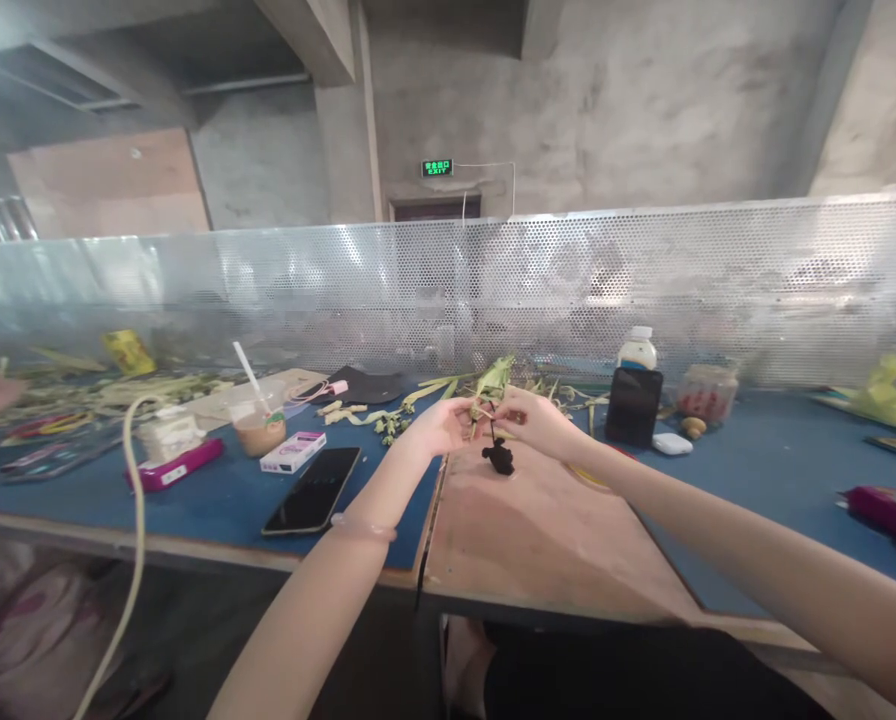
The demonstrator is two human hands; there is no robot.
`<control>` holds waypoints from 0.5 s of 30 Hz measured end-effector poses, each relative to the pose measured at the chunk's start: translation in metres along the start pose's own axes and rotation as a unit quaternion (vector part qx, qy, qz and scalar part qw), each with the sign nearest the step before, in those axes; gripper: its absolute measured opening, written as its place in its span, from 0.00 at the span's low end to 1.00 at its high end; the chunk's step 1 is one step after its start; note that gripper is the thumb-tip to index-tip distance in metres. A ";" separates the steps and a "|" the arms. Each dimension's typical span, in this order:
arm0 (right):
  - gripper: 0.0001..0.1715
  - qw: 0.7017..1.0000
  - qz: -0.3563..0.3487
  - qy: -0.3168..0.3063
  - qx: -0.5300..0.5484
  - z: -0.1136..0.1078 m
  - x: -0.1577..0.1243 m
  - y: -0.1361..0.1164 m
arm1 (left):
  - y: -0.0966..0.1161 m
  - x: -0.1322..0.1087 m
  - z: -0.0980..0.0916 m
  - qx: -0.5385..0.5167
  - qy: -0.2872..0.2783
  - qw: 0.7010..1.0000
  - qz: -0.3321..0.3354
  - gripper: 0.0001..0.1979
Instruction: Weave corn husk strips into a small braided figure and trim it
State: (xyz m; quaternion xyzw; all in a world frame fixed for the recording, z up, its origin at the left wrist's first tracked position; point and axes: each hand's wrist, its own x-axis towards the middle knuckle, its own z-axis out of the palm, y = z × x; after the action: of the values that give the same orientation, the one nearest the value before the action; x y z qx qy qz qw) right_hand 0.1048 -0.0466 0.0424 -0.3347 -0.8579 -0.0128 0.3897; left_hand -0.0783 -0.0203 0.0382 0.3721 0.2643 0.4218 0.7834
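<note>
Both hands meet over the wooden board (538,530) in the middle of the table. My left hand (444,428) is closed, its fingertips pinching a thin pale green strip (481,412). From the other side my right hand (532,424) grips the same strip, fingers bent and close to the left ones. Below the fingers is a small black object (499,457) with a dark stem running up between the hands; its kind is unclear, as is whether it hangs or rests on the board. Just behind the hands lies a bunch of green leaves (496,376).
On the left are a phone (313,492), a small white-and-purple box (293,452), a drink cup (259,425) with a straw and a tissue pack (174,465). To the right stand a bottle (638,350), a black upright device (634,406) and a jar (709,394). A perforated metal screen (568,290) runs behind.
</note>
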 end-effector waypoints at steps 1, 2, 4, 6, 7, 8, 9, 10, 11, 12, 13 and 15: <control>0.05 1.000 -0.001 0.002 -0.005 0.002 -0.001 0.002 | -0.001 0.000 0.001 0.003 -0.002 1.000 0.001 0.04; 0.05 1.000 -0.001 0.003 -0.009 0.003 -0.001 0.002 | -0.002 0.000 0.003 0.006 -0.004 1.000 0.003 0.04; 0.06 1.000 -0.003 0.001 -0.011 0.004 0.001 0.002 | -0.002 0.000 0.005 0.012 -0.008 1.000 0.010 0.05; 0.07 1.000 0.006 -0.005 -0.006 0.002 0.003 0.000 | -0.002 0.000 0.006 0.018 -0.009 1.000 0.021 0.05; 0.09 0.999 0.028 -0.014 -0.014 -0.002 0.003 0.001 | -0.002 -0.001 0.006 0.020 -0.009 0.999 0.026 0.05; 0.12 0.998 0.056 -0.029 -0.021 -0.008 0.003 0.004 | -0.001 -0.001 0.005 0.022 -0.008 0.999 0.031 0.05; 0.14 0.992 0.107 -0.039 -0.050 -0.015 0.001 0.008 | 0.000 -0.001 0.004 0.023 -0.008 0.999 0.035 0.05; 0.15 0.977 0.164 -0.084 -0.103 -0.024 -0.002 0.015 | 0.001 -0.002 0.002 0.024 -0.010 0.999 0.037 0.05; 0.14 0.966 0.194 -0.114 -0.126 -0.034 -0.006 0.023 | 0.002 -0.002 0.001 0.024 -0.013 0.999 0.038 0.05; 0.13 0.956 0.214 -0.145 -0.137 -0.044 -0.012 0.033 | 0.004 -0.003 -0.001 0.026 -0.015 0.999 0.037 0.05; 0.15 0.945 0.230 -0.181 -0.146 -0.053 -0.020 0.043 | 0.004 -0.003 -0.002 0.027 -0.018 0.999 0.036 0.04; 0.22 0.920 0.259 -0.248 -0.158 -0.066 -0.039 0.060 | 0.006 -0.002 -0.004 0.027 -0.023 0.999 0.037 0.05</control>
State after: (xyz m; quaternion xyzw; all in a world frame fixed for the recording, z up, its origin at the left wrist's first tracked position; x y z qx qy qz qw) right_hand 0.2019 -0.0404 0.0480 -0.5953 -0.7970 0.0367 0.0956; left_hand -0.0846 -0.0187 0.0410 0.4124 0.2433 0.4348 0.7627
